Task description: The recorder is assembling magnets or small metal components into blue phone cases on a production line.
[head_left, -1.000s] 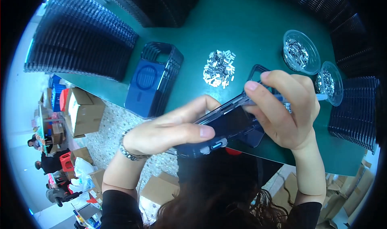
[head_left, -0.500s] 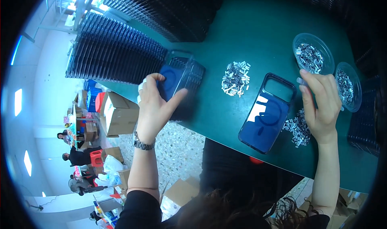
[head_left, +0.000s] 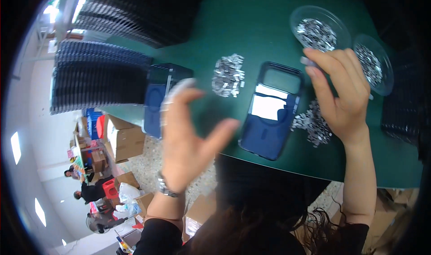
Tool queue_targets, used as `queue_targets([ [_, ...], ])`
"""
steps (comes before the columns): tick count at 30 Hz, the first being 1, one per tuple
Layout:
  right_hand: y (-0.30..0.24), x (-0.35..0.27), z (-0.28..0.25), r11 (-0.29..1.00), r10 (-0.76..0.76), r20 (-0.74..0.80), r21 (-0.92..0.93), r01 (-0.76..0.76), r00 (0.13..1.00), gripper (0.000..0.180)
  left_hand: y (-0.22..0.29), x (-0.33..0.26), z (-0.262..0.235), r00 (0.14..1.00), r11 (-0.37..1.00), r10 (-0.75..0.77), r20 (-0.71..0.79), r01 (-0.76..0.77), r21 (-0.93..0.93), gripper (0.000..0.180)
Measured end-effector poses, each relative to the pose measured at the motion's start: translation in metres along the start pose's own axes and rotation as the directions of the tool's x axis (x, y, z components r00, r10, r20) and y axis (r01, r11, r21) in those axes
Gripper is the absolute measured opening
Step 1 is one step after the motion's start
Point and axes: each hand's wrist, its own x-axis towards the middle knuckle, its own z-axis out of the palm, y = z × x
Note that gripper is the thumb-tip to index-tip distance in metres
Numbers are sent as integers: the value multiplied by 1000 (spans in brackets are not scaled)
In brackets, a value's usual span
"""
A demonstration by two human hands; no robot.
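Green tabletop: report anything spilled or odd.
Two heaps of small silvery pieces lie loose on the green tabletop, either side of the translucent dark-blue phone case, while similar pieces sit in round clear plastic bowls. They might be spills, though both heaps are bunched together.

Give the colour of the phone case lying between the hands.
Phone case: dark blue back, blackish rim; best in the head view.

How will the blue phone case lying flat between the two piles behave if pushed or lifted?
The phone case likely holds its shape when lifted, as its raised rim looks firm. It may feel slippery: its back is glossy, with a bright reflection. Flat on the green table, it should slide rather than tip.
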Motion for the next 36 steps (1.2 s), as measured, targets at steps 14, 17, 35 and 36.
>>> queue_targets([
  [14,14,-2,-8,998,-28,8,49,27,1000,20,32,19,53,997,831,-14,79,56,-554,85],
  [17,11,-8,-14,995,35,46,95,-39,998,21,15,19,23,961,139,-147,236,256,-957,78],
  [35,-65,-43,-32,923,368,580,-137,-359,726,12,-53,-33,49,975,584,-221,-17,119,-803,24],
  [36,-66,-43,-31,925,364,589,-137,-354,722,12,-46,-32,49,975,612,-220,10,146,-778,23],
])
